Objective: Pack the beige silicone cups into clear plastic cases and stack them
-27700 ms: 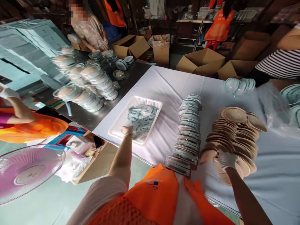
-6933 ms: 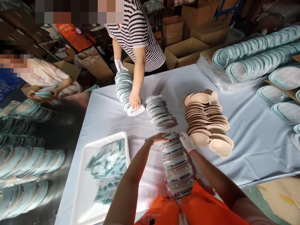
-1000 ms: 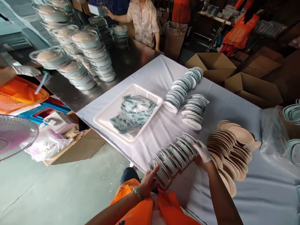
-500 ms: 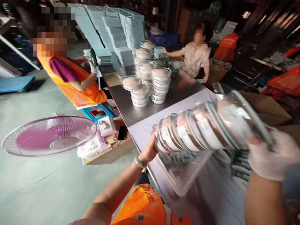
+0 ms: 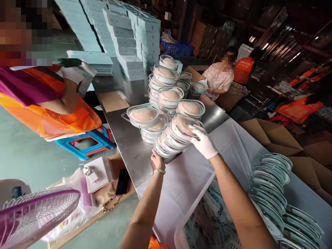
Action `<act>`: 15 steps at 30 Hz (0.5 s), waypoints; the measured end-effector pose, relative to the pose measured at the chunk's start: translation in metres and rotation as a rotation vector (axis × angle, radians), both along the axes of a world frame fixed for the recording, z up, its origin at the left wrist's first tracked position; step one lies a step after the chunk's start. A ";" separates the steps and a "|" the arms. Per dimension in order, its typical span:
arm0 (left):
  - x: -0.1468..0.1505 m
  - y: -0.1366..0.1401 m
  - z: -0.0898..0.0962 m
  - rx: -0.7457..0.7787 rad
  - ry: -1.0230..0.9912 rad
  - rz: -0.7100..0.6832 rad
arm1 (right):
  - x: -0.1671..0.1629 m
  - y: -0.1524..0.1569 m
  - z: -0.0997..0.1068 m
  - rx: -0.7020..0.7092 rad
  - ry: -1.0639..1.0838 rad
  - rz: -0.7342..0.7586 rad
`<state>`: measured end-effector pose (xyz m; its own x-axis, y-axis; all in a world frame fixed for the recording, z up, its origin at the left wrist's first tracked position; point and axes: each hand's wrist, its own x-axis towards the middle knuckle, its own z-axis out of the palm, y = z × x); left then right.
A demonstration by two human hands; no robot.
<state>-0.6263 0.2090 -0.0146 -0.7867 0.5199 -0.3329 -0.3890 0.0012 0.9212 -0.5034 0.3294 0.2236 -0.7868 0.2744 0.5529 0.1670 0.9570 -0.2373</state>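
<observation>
Between my two hands leans a tilted stack of round clear cases (image 5: 169,139) with pale rims and beige domed contents. My bare left hand (image 5: 157,160), a bracelet at its wrist, is closed on the lower end. My right hand (image 5: 203,141), in a white glove, grips the top case. The held stack is close to the metal table (image 5: 132,160), beside other stacks of the same cases (image 5: 144,114). How the held stack's base meets the table cannot be made out.
A plastic basket (image 5: 178,238) of printed packets lies on the white cloth (image 5: 178,190). To the right are stacked round pale-rimmed pieces (image 5: 269,193) and open cartons (image 5: 272,136). White boxes (image 5: 150,38) rise behind. A fan (image 5: 52,207) and seated co-worker (image 5: 49,107) are left.
Both hands have carried the stack of cases away from me to the standing stacks, turning it from nearly level to leaning upright. My view has shifted, and the seated co-worker appears closer.
</observation>
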 end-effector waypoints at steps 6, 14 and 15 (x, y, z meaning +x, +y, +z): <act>-0.050 0.027 0.009 -0.032 0.312 0.256 | -0.029 0.015 -0.043 0.190 0.103 -0.094; -0.149 0.091 0.036 -0.027 0.243 0.198 | -0.080 0.061 -0.064 -0.111 0.244 -0.262; -0.155 0.096 0.037 -0.016 0.263 0.180 | -0.086 0.068 -0.059 -0.158 0.222 -0.274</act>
<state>-0.7814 0.3046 0.0228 -0.9257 0.3611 -0.1125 -0.1326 -0.0311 0.9907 -0.5895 0.3978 0.1645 -0.5384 0.5536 0.6353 0.3399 0.8325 -0.4374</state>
